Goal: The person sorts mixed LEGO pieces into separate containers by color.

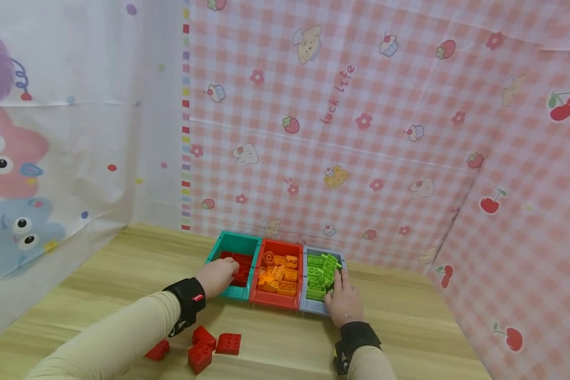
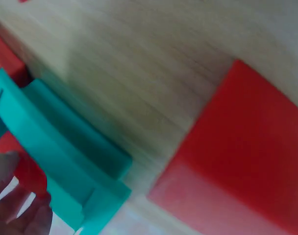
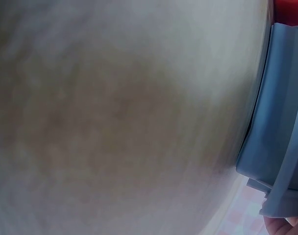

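Note:
In the left wrist view my left hand (image 2: 21,210) pinches a red brick (image 2: 29,169) between thumb and fingers at the rim of the teal bin (image 2: 56,142). From the head view, that left hand (image 1: 217,277) is over the teal bin's (image 1: 239,243) near part, where more red bricks (image 1: 242,272) lie. My right hand (image 1: 347,303) rests at the right side of the grey-blue bin (image 1: 313,305), its fingers fairly straight along the rim beside green bricks (image 1: 315,274). Only a few of its fingertips (image 3: 281,225) show in the right wrist view.
Between the other two stands a red bin (image 1: 275,300) with orange bricks (image 1: 285,274). Several loose red bricks (image 1: 228,343) lie on the wooden table (image 1: 275,353) near the left forearm. Patterned cloth (image 1: 337,132) hangs behind the bins and along both sides.

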Motion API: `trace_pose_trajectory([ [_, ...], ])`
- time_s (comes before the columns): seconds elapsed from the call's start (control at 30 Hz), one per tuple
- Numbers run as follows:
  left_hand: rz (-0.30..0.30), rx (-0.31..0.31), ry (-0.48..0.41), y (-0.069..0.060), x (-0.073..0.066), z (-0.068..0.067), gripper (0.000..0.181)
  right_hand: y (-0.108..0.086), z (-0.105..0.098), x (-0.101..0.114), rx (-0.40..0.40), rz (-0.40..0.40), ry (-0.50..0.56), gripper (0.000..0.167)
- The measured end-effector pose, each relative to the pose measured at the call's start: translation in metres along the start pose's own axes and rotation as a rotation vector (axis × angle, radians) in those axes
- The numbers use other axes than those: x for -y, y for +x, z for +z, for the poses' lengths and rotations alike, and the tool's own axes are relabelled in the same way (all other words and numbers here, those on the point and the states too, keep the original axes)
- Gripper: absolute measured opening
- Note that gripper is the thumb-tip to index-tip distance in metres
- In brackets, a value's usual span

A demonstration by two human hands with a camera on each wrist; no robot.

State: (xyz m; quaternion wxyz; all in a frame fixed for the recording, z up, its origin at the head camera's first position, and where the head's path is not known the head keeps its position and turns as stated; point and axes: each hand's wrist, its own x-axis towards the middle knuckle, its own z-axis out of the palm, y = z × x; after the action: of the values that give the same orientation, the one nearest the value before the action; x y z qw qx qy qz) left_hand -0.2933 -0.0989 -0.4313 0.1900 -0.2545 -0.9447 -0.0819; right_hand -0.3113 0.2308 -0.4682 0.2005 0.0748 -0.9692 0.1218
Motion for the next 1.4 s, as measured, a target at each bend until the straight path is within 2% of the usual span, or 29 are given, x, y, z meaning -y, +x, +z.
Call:
trace_pose_trajectory([
  [0.23,-0.068,0.091,-0.136,0.003,-0.001,0.008,0.018,-0.001,0.004,0.003,-0.003,-0.009,0.012,0.061],
  [0.33,-0.083,0.118,-0.150,0.005,0.001,0.010,0.022,0.001,0.003,0.002,-0.009,-0.009,0.022,0.061],
  [0.6,-0.083,0.136,-0.209,0.000,-0.001,-0.001,0.027,0.002,0.004,-0.001,-0.012,-0.015,0.000,0.060],
  [0.73,-0.002,0.093,-0.191,-0.008,-0.003,-0.014,0.025,0.000,0.006,-0.002,-0.005,-0.006,0.007,0.060],
  [0.83,0.106,0.058,-0.140,-0.019,-0.005,-0.026,0.020,-0.001,0.006,-0.003,0.010,0.008,0.016,0.061],
  [0.9,0.187,0.070,-0.103,-0.029,-0.007,-0.034,0.016,0.000,0.005,-0.004,0.014,0.014,0.022,0.061],
  [0.97,0.241,0.123,-0.098,-0.041,-0.009,-0.042,0.013,0.001,0.004,-0.004,0.019,0.014,0.020,0.062],
  [1.03,0.272,0.208,-0.105,-0.053,-0.011,-0.048,0.012,0.002,0.002,-0.005,0.014,0.005,0.026,0.061],
  [1.13,0.266,0.338,-0.106,-0.068,-0.013,-0.054,0.017,0.002,0.000,-0.005,0.016,-0.003,0.041,0.061],
  [1.2,0.264,0.400,-0.101,-0.075,-0.013,-0.055,0.023,0.001,-0.001,-0.005,0.017,-0.008,0.047,0.060],
  [1.3,0.240,0.458,-0.105,-0.084,-0.011,-0.053,0.025,0.000,-0.002,-0.004,0.024,-0.009,0.042,0.060],
  [1.4,0.223,0.476,-0.134,-0.089,-0.007,-0.050,0.016,-0.002,-0.002,0.000,0.025,-0.009,0.040,0.060],
])
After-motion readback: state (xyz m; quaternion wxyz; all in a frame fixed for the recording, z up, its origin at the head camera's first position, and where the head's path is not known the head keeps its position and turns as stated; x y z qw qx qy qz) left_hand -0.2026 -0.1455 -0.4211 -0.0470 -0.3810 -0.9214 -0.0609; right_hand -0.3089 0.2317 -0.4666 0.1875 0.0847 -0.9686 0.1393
